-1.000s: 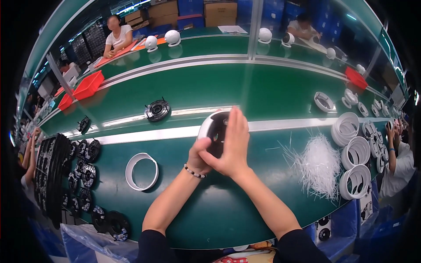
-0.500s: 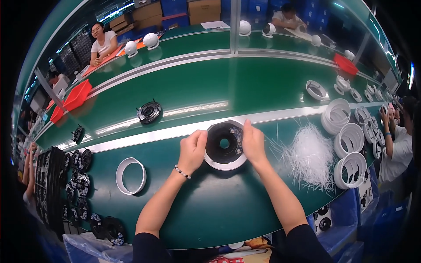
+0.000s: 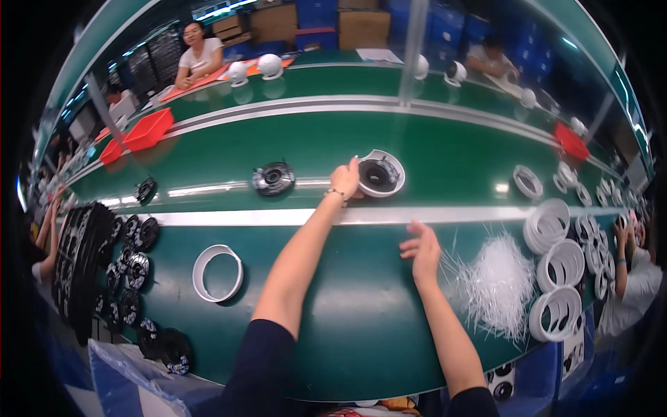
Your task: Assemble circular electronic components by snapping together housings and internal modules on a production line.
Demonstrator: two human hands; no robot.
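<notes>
My left hand (image 3: 345,178) reaches over the metal rail and grips the left edge of a white round housing (image 3: 397,186) with a black disc-shaped part (image 3: 376,174) inside it. The housing is at the green conveyor belt; whether it touches the belt is hard to tell. My right hand (image 3: 421,251) hangs over the near table with fingers apart and nothing in them, left of a pile of clear thin strips (image 3: 497,281). Left of my left hand, a black round part (image 3: 274,178) lies on the belt. A single white ring (image 3: 197,274) rests on the table at the left.
Stacked white rings (image 3: 556,313) stand at the right. Black round parts (image 3: 138,271) and a tall black stack (image 3: 78,260) fill the left side. Red trays (image 3: 148,131) and white ball-shaped devices (image 3: 269,66) sit across the belt, where people are seated. Other workers flank me.
My left hand has carried the white housing with its black part away from me, over the rail to the belt. My right hand has let go and drawn back. The view has shifted.
</notes>
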